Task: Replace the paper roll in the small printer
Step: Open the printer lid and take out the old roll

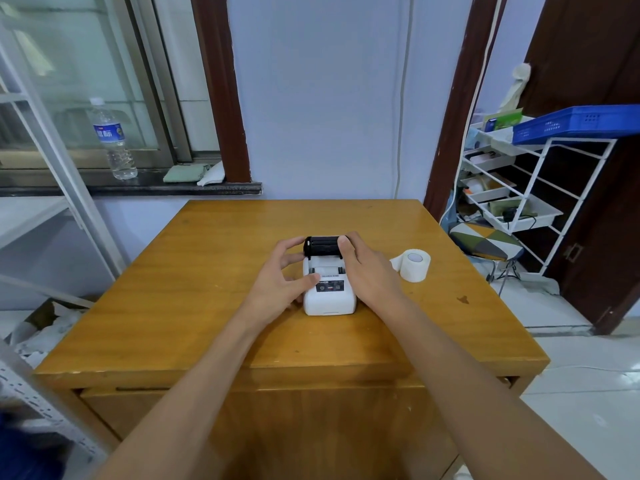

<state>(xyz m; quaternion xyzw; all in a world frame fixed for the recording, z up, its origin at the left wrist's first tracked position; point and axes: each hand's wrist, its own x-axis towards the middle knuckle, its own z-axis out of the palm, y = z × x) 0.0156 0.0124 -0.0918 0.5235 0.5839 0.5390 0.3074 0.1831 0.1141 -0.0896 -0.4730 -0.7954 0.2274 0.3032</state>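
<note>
A small white printer (329, 299) sits in the middle of the wooden table (207, 271). Its black lid (322, 245) stands raised at the far end, showing a white paper compartment. My left hand (280, 282) grips the printer's left side, thumb resting near the control panel and fingers reaching to the lid. My right hand (367, 268) holds the right side, thumb on the lid's right corner. A white paper roll (414, 265) lies on the table just right of my right hand, with a short loose end sticking out to its left.
A white wire rack (519, 188) with trays and a blue crate (575, 123) stands to the right of the table. A stool with a patterned cushion (485, 240) is beside the table's right edge. A water bottle (112, 140) stands on the window sill at the left.
</note>
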